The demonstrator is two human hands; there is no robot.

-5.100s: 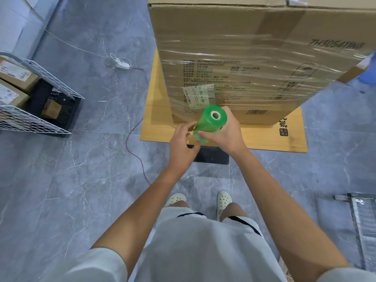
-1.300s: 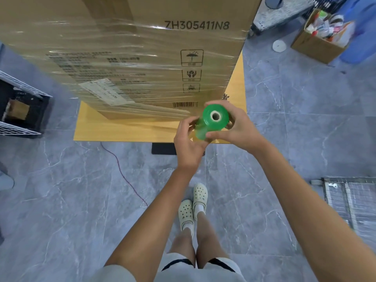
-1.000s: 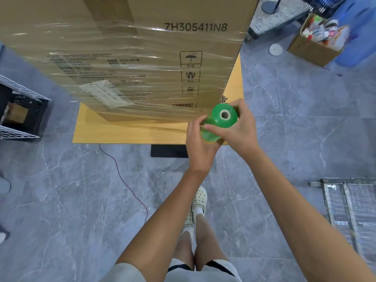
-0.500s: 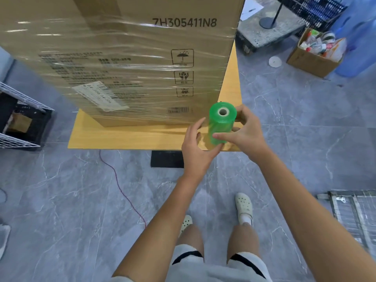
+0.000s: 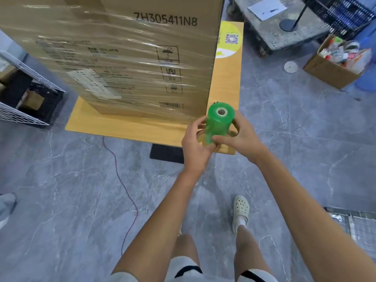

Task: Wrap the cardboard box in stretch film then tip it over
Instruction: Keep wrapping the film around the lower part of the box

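Note:
A tall cardboard box [image 5: 114, 58] stands upright on a low wooden platform [image 5: 130, 127], its near face covered in bands of clear stretch film. A green roll of stretch film [image 5: 218, 124] is held upright just off the box's near right corner. My left hand [image 5: 195, 143] holds the roll from the left and below. My right hand [image 5: 240, 137] grips it from the right, thumb across its lower front. A thin sheet of film runs from the roll back to the box's lower edge.
A white wire basket [image 5: 22, 94] with a black crate sits at the left. A red cable [image 5: 122, 180] trails over the grey tile floor. A black mat [image 5: 166, 153] lies under the platform's edge. A cart [image 5: 278, 31] and an open box of clutter [image 5: 337, 62] stand at the right.
I have walked rightward along the box's near face, carrying the roll from its middle to its right corner. Both hands have stayed on the roll, which now stands more upright.

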